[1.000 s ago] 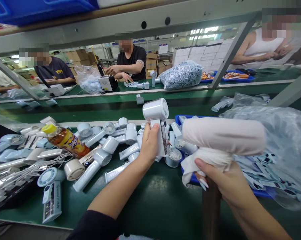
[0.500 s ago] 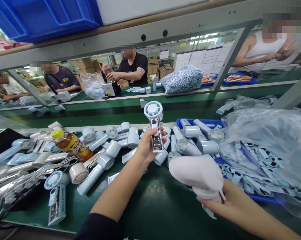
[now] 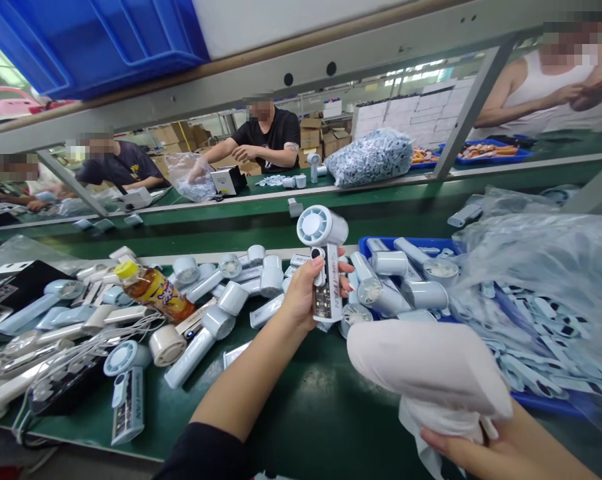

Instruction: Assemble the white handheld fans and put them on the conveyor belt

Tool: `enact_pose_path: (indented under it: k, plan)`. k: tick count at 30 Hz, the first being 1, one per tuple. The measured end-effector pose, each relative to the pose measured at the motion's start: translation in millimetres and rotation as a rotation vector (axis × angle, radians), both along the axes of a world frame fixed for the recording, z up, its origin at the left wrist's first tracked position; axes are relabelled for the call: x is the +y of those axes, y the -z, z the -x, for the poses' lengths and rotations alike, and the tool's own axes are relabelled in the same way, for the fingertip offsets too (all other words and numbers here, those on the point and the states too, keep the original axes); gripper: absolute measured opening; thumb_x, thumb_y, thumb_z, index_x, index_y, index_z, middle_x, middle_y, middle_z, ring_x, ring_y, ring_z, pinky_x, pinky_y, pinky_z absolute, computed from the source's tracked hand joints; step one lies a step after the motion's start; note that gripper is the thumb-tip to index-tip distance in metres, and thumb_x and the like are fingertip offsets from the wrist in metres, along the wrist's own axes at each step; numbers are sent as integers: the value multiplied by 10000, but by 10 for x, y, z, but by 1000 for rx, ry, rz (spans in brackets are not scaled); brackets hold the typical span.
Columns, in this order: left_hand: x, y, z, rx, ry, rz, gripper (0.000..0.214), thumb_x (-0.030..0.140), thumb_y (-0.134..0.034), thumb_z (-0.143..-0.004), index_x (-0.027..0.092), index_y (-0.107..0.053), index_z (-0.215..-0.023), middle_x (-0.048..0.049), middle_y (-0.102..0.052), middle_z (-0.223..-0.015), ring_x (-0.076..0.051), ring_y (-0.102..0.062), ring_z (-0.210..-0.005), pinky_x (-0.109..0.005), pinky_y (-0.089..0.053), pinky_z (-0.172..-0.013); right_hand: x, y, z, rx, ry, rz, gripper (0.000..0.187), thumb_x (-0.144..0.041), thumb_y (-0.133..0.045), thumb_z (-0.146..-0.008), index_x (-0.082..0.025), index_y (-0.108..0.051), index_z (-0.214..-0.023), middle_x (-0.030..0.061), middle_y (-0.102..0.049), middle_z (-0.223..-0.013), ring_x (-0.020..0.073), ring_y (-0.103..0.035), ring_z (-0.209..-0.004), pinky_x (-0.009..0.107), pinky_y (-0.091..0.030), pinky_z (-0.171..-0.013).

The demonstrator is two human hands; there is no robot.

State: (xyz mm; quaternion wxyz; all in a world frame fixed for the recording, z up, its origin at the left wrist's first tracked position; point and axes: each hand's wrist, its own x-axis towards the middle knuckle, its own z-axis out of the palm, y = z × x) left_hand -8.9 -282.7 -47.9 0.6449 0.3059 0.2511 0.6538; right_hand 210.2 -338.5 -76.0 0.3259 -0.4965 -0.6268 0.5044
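The left hand is near the centre, its bare forearm rising from a dark sleeve at 7 o'clock. Its fingers are closed around the handle of a pale-blue handheld fan, thumb across the front and fingertips showing at the far edge. The fan stands roughly upright, its round head turned toward 10 o'clock; "Speed FAN" runs down the handle's side, beside a bare circuit board. The right hand, at 4 o'clock, grips a white cloth-wrapped tool, thumb beneath the barrel; its other fingers are mostly hidden, so their curl cannot be told. The barrel's end points toward 10 o'clock, apart from the fan.

At 8 o'clock a second fan lies flat, also lettered "Speed FAN". Toward 9 o'clock, a yellow-capped drink bottle carries purple characters too unclear to read; the black box beyond has an illegible label.
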Motion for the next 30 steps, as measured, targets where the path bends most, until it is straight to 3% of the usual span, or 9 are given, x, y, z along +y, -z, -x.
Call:
enact_pose_path:
  k: [5,11,15,19,22,25,27,30]
  plan:
    - [-46,-59,-16,-31,56,61,352,360,-592,-713,108,-621,-958,-57,-666,-749,-134,-604,-580,-233,-475,-535,19,-114,37,-32,57,52,353,-449,-687,-476,-257,-661,-771,19,-715,-800,302,-642,-802,320,-549,-705]
    - [-120,-135,-49,2,57,60,322,151,-622,-630,116,-612,-949,-51,-661,-817,-154,-605,-678,-257,-472,-614,40,-38,-16,-56,32,90,390,-463,-667,-514,-224,-680,-822,23,-727,-808,278,-649,-752,316,-536,-709]
    - [-115,-132,-44,103,26,41,236,138,-653,-612,143,-609,-844,-32,-656,-824,-138,-599,-665,-250,-464,-624,49,-25,-20,-24,89,37,285,-417,-688,-482,-223,-658,-688,40,-724,-872,297,-647,-812,329,-532,-755]
    - [-109,-121,-92,159,52,54,235,345,-636,-690,156,-590,-822,-40,-656,-791,-173,-611,-644,-280,-460,-592,119,-122,-13,57,248,-21,320,-412,-706,-451,-229,-646,-706,52,-724,-810,328,-652,-831,371,-533,-788]
    - [-113,-84,-190,176,-56,69,346,488,-534,-760,164,-596,-864,-59,-665,-865,-231,-621,-845,-318,-470,-711,171,-251,77,28,401,-150,377,-447,-713,-476,-224,-659,-775,75,-719,-864,364,-639,-875,459,-493,-854]
    - [-123,-43,-278,210,-190,-5,290,404,-512,-808,196,-583,-997,-32,-628,-1077,-218,-499,-1126,-308,-384,-924,193,-352,240,-22,254,-295,394,-454,-660,-591,-210,-663,-901,86,-689,-996,352,-584,-1016,478,-389,-974]
    - [-136,-43,-301,204,-186,-34,301,394,-502,-815,198,-571,-1033,-22,-598,-1151,-216,-436,-1197,-312,-329,-988,194,-375,315,7,99,-302,386,-451,-630,-642,-205,-653,-939,85,-684,-1010,332,-577,-1037,445,-426,-954]
    - [-167,-86,-293,159,-104,-61,401,468,-515,-785,189,-550,-1071,-35,-582,-1185,-249,-399,-1229,-346,-306,-1013,199,-348,325,-41,200,-310,352,-474,-638,-642,-225,-656,-889,74,-705,-916,343,-616,-958,455,-498,-864]
